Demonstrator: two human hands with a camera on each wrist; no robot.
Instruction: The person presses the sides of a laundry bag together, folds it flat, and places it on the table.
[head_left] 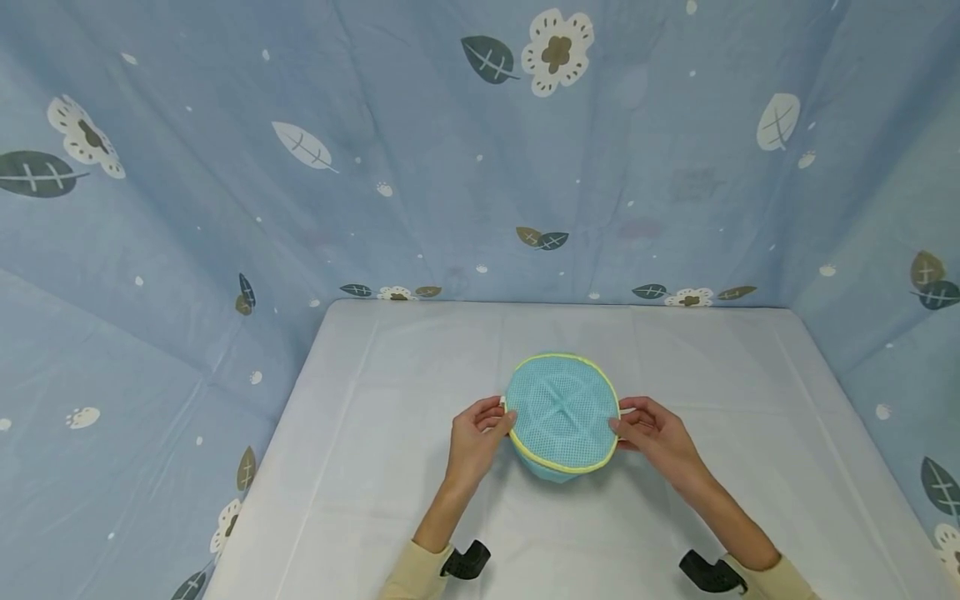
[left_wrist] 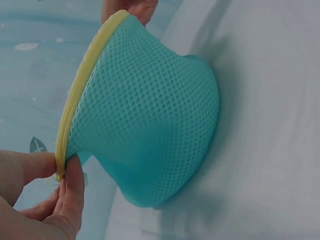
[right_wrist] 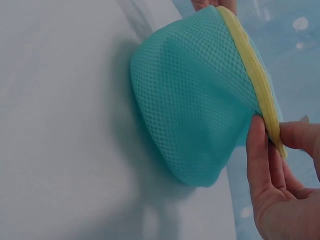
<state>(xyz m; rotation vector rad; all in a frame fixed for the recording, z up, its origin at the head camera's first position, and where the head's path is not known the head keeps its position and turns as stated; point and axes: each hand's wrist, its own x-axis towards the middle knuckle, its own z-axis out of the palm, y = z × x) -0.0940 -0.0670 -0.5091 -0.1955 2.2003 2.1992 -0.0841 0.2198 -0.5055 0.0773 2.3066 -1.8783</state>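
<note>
While the mesh bag (head_left: 561,412) is pinched at its yellow rim by the left hand (head_left: 474,437) and right hand (head_left: 658,433), both grips should be kept level over the table (head_left: 375,467).

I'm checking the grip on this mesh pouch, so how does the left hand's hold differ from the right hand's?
The left hand pinches the teal mesh pouch at its left rim; the right hand pinches the opposite, right rim. In the head view the left forearm runs nearly straight up the white table, while the right forearm angles in from the lower right. Both pinch the yellow trim between thumb and fingers.
</note>
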